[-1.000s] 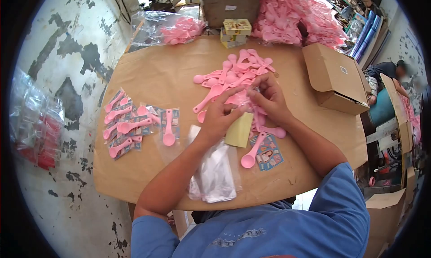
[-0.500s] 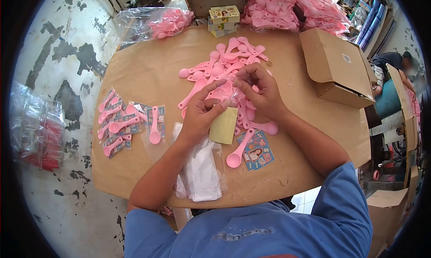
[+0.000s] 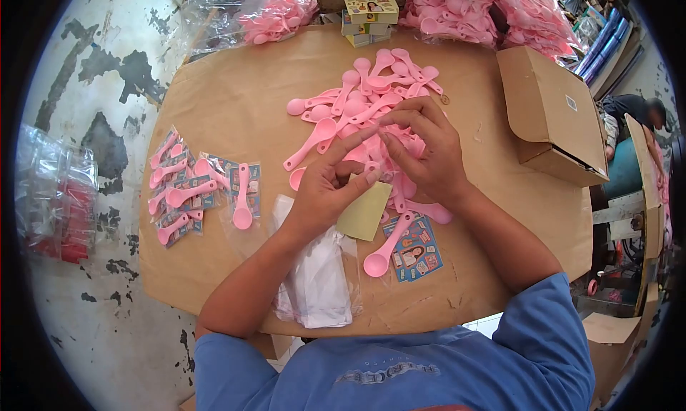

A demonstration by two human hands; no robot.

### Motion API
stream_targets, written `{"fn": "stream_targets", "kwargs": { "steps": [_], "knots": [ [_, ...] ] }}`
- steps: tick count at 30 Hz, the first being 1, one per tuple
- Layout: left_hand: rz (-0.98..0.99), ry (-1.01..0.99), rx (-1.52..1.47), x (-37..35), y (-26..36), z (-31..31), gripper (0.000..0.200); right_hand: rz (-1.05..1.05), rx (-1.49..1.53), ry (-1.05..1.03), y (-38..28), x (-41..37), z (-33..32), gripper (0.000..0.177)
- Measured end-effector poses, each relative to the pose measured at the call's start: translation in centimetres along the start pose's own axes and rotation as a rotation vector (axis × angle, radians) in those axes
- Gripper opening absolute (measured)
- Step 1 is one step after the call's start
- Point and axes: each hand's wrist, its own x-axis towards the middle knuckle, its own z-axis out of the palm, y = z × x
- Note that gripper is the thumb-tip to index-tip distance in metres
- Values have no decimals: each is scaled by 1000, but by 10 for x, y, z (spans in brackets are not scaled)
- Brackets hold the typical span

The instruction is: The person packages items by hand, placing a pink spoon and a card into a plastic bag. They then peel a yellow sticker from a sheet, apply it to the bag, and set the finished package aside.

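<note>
My left hand is closed, its thumb over the top of a pale yellow card. Clear plastic seems to show above the card, between my hands. My right hand has thumb and forefinger pinched near my left fingertips; what lies in the pinch is too small to make out. Beyond both hands spreads a pile of pink plastic spoons. Below the card, one pink spoon lies partly over some blue printed cards. A stack of clear plastic bags rests under my left forearm.
Packed spoons with cards in clear bags lie at the left. A cardboard box stands at the right, card stacks at the back. Large bags of pink spoons sit behind the table. Another person is at far right.
The view has shifted slightly. The yellow card has tilted and moved a little right with my left hand. My hands stay close together, with the right pinch still near the left fingertips.
</note>
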Motion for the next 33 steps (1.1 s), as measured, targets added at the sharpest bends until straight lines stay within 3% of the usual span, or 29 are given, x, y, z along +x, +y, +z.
{"fn": "stream_targets", "kwargs": {
  "steps": [5, 13, 19, 29, 33],
  "knots": [
    [16, -26, 43, 1, 5, 3, 64, -42, -74, -18, 3, -3, 0, 18],
    [17, -42, 124, -5, 4, 0, 67, 76, 138, 7, 0, -2, 1, 15],
    [26, -33, 7, -5, 5, 7, 71, 67, 82, 22, -2, -2, -3, 13],
    [-29, -65, 61, 0, 0, 2, 52, 1, -63, 132, 5, 1, -10, 11],
    [-19, -65, 35, -2, 0, 2, 50, 265, 239, 267, 22, 9, -23, 7]
  ]
}}
